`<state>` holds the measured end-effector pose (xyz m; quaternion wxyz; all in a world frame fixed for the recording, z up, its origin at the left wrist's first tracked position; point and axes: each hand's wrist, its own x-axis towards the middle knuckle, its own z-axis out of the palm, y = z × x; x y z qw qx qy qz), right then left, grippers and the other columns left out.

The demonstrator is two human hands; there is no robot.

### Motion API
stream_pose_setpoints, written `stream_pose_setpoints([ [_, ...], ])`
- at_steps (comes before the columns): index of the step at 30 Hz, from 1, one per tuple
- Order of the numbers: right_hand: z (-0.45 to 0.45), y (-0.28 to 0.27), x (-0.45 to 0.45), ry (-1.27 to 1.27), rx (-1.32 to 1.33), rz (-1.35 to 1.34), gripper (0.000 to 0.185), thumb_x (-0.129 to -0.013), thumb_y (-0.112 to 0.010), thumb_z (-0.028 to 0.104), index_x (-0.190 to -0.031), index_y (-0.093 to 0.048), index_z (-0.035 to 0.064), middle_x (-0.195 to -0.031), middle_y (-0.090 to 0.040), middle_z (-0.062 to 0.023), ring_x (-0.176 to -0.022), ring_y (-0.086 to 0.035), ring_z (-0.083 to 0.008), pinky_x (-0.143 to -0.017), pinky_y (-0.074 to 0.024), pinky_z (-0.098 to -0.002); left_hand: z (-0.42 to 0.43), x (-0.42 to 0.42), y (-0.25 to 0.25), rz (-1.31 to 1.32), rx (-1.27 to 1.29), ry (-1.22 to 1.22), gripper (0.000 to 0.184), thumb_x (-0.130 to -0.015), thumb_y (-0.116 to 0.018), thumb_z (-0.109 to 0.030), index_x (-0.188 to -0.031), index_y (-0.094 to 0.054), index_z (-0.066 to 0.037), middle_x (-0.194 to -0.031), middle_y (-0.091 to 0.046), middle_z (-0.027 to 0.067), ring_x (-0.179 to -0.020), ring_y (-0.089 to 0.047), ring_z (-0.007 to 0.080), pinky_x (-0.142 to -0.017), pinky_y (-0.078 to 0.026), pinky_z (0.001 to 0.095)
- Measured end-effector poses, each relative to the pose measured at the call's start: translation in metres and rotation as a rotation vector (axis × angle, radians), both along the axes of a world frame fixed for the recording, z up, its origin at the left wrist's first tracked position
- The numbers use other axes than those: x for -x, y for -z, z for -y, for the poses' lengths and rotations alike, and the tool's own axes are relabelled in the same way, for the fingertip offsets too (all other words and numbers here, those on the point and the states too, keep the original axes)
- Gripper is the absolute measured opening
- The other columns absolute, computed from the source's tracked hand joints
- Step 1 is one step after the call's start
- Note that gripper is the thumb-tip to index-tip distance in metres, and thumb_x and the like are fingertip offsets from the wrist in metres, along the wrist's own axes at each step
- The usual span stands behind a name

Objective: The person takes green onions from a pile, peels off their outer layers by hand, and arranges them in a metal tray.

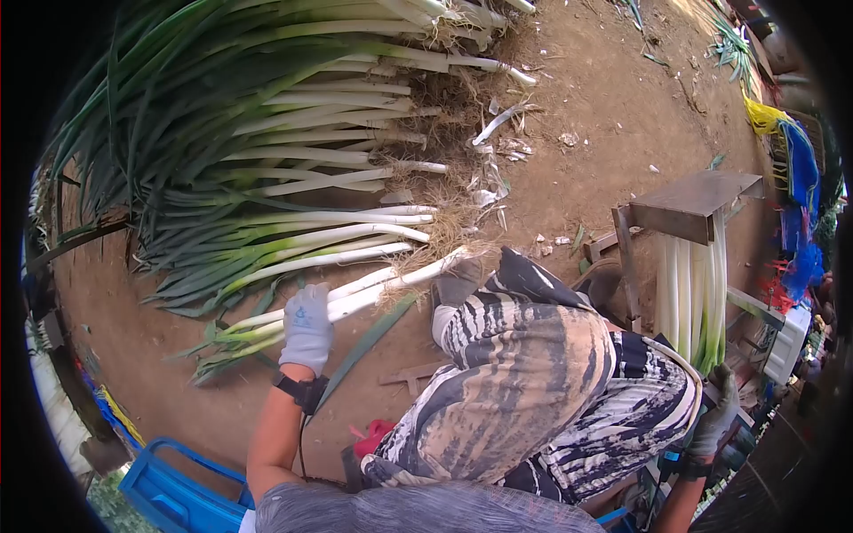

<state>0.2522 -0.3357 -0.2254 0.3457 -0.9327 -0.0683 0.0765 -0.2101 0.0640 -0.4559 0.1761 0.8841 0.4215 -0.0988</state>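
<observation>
My left hand (307, 330), in a pale glove with a black band at the wrist, is closed around a few leeks (369, 295) at the ground, where white stems meet green leaves. Their rooted ends point to the upper right. My right hand (716, 417), in a grey glove, is beside the lower green end of an upright bunch of leeks (691, 298) in a metal stand (689, 200). Its fingers look stretched upward, and nothing shows in them. Whether they touch the bunch is unclear.
A large heap of leeks (293, 133) with muddy roots covers the upper left ground. Peeled scraps (499, 124) lie on the brown soil. My patterned trousers (524, 373) fill the middle. A blue plastic seat or crate (178, 489) is at lower left, and blue and yellow strapping (795, 160) is at right.
</observation>
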Motion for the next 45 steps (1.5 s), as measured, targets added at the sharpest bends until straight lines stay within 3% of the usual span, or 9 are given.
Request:
stream_pose_setpoints([
  [7,-0.001,-0.008,-0.008,-0.150,0.028,-0.035,0.041,-0.095,-0.051,0.028,-0.120,-0.056,-0.0036,-0.113,-0.060,-0.0116,-0.103,-0.055,-0.0178,-0.091,-0.0426,-0.0309,-0.016,-0.065,-0.107,0.499,0.473,0.069,0.037,-0.072,-0.059,0.002,-0.108,-0.056,-0.006,-0.094,-0.058,0.0167,-0.090,-0.056,0.0360,-0.079,-0.047,0.0411],
  [11,-0.102,-0.066,0.047,-0.677,0.238,0.158,0.047,-0.086,-0.058,0.022,-0.123,-0.052,-0.0057,-0.120,-0.056,-0.0194,-0.112,-0.054,-0.0277,-0.098,-0.0386,-0.0337,-0.012,-0.084,-0.146,0.673,0.886,0.095,0.032,-0.081,-0.057,0.000,-0.112,-0.055,-0.005,-0.091,-0.061,0.0088,-0.087,-0.060,0.0225,-0.076,-0.048,0.0328],
  [16,-0.185,-0.038,0.099,-1.171,-0.210,-0.462,0.071,-0.082,-0.069,0.026,-0.138,-0.036,-0.0025,-0.128,-0.053,-0.0152,-0.119,-0.050,-0.0225,-0.102,-0.0360,-0.0335,0.012,-0.118,-0.223,0.772,1.463,0.014,0.034,-0.089,-0.061,-0.008,-0.122,-0.054,-0.002,-0.096,-0.061,0.0024,-0.094,-0.056,0.0085,-0.082,-0.048,0.0247],
  [19,-0.232,-0.014,0.155,-1.265,-0.660,-0.832,0.062,-0.090,-0.059,0.040,-0.131,-0.042,-0.0037,-0.122,-0.055,-0.0107,-0.113,-0.052,-0.0185,-0.097,-0.0396,-0.0322,0.030,-0.126,-0.241,0.653,1.293,0.276,0.032,-0.090,-0.060,-0.010,-0.120,-0.055,-0.001,-0.099,-0.063,0.0038,-0.096,-0.057,0.0098,-0.084,-0.048,0.0250],
  [22,-0.244,0.033,0.176,-1.167,-0.519,-0.934,0.058,-0.093,-0.054,0.042,-0.128,-0.045,-0.0019,-0.116,-0.057,-0.0058,-0.106,-0.053,-0.0142,-0.092,-0.0419,-0.0302,0.038,-0.119,-0.233,0.567,1.300,0.229,0.032,-0.089,-0.062,-0.015,-0.119,-0.057,-0.002,-0.113,-0.063,0.0070,-0.102,-0.058,0.0143,-0.088,-0.047,0.0283],
  [27,-0.247,-0.068,0.164,-0.689,-1.317,-0.821,0.053,-0.091,-0.057,0.038,-0.125,-0.049,-0.0027,-0.113,-0.058,-0.0078,-0.103,-0.055,-0.0136,-0.091,-0.0430,-0.0278,0.059,-0.111,-0.229,0.461,1.032,0.223,0.041,-0.091,-0.059,-0.025,-0.126,-0.053,-0.005,-0.113,-0.061,0.0098,-0.102,-0.056,0.0150,-0.088,-0.045,0.0301],
  [39,-0.231,-0.098,0.158,-0.651,-1.109,-0.889,0.033,-0.089,-0.063,0.025,-0.112,-0.060,0.0013,-0.099,-0.063,-0.0039,-0.094,-0.057,-0.0124,-0.087,-0.0438,-0.0285,0.064,-0.135,-0.287,0.688,1.108,0.316,0.041,-0.095,-0.052,-0.030,-0.125,-0.051,-0.001,-0.112,-0.058,0.0073,-0.102,-0.052,0.0143,-0.089,-0.042,0.0301],
  [44,-0.239,-0.057,0.170,-1.111,-0.944,-0.715,0.013,-0.084,-0.063,0.016,-0.087,-0.061,0.0026,-0.086,-0.060,-0.0001,-0.076,-0.057,-0.0103,-0.067,-0.0470,-0.0263,0.038,-0.138,-0.312,0.801,1.376,0.355,0.037,-0.094,-0.053,-0.031,-0.116,-0.055,-0.001,-0.107,-0.057,0.0047,-0.097,-0.051,0.0132,-0.086,-0.042,0.0291],
  [45,-0.246,-0.035,0.159,-1.244,-0.888,-0.543,0.012,-0.082,-0.062,0.014,-0.083,-0.061,0.0018,-0.086,-0.060,-0.0007,-0.074,-0.057,-0.0097,-0.065,-0.0474,-0.0262,0.031,-0.142,-0.317,0.515,1.001,0.489,0.037,-0.094,-0.053,-0.032,-0.112,-0.053,0.000,-0.108,-0.055,0.0058,-0.099,-0.051,0.0157,-0.091,-0.041,0.0312],
])
